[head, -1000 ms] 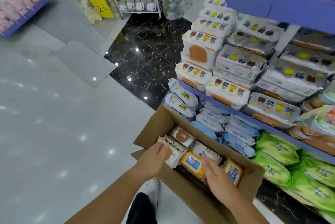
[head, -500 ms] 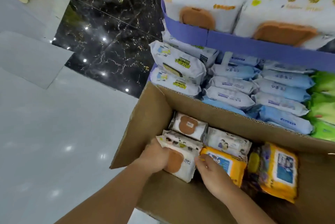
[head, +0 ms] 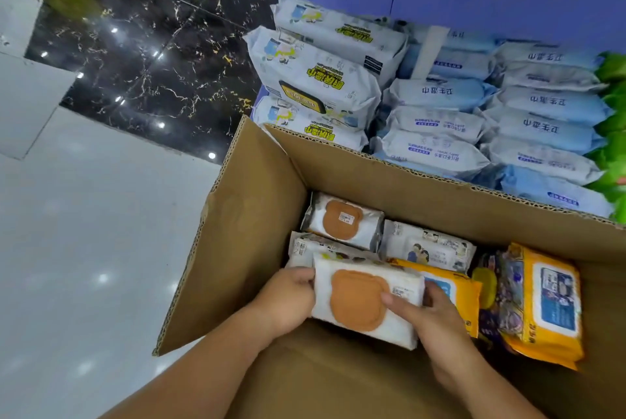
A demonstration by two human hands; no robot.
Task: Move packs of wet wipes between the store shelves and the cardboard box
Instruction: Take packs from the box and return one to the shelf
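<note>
The pale blue packs (head: 548,100) on the far right shelf carry "卫生湿巾" in dark blue (seen upside down). The white packs (head: 315,76) to their left bear yellow characters, seemingly "厨房湿巾". The sticker on the near bear-lid pack (head: 355,307) in the cardboard box (head: 257,215) is too small to read.

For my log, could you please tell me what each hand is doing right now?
Left hand: holds the white wipes pack by its left end.
Right hand: holds that pack's right end.
</note>
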